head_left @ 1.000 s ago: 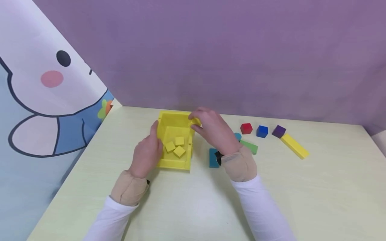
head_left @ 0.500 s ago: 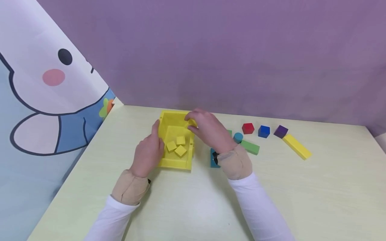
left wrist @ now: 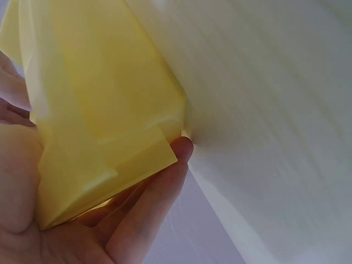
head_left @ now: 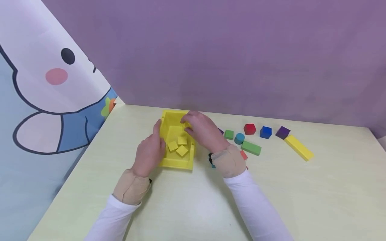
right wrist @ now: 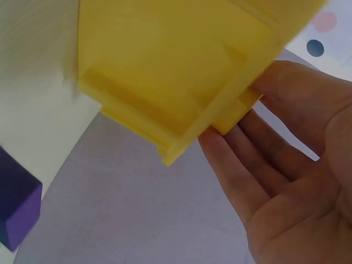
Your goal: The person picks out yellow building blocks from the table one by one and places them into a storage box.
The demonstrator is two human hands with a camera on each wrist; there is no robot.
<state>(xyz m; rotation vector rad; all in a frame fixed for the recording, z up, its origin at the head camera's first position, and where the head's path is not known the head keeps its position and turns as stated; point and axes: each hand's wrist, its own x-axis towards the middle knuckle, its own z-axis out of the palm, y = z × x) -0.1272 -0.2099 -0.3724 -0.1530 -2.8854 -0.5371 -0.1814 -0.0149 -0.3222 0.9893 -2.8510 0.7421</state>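
Note:
A yellow open-topped bin (head_left: 176,163) stands at the left of the table, with yellow cubes (head_left: 182,150) lying loose on its floor. My left hand (head_left: 148,152) grips the bin by its left side; in the left wrist view its fingers (left wrist: 151,212) wrap round the bin's end (left wrist: 110,82). Over the bin's right wall is my right hand (head_left: 202,130). Between its thumb and fingers it pinches a yellow block (right wrist: 237,116), seen past the bin's wall (right wrist: 165,60) in the right wrist view. The head view mostly hides that block.
Right of the bin lie a green cube (head_left: 229,134), blue cylinder (head_left: 239,138), green bar (head_left: 251,148), red block (head_left: 249,129), blue cube (head_left: 265,132), purple block (head_left: 282,132) and long yellow bar (head_left: 298,147). My right forearm partly covers other blocks. A purple backdrop (head_left: 235,60) rises behind.
My right hand has moved left, further over the bin's inside, with the yellow block. This uncovers the green cube and blue cylinder. The left hand keeps its grip on the bin.

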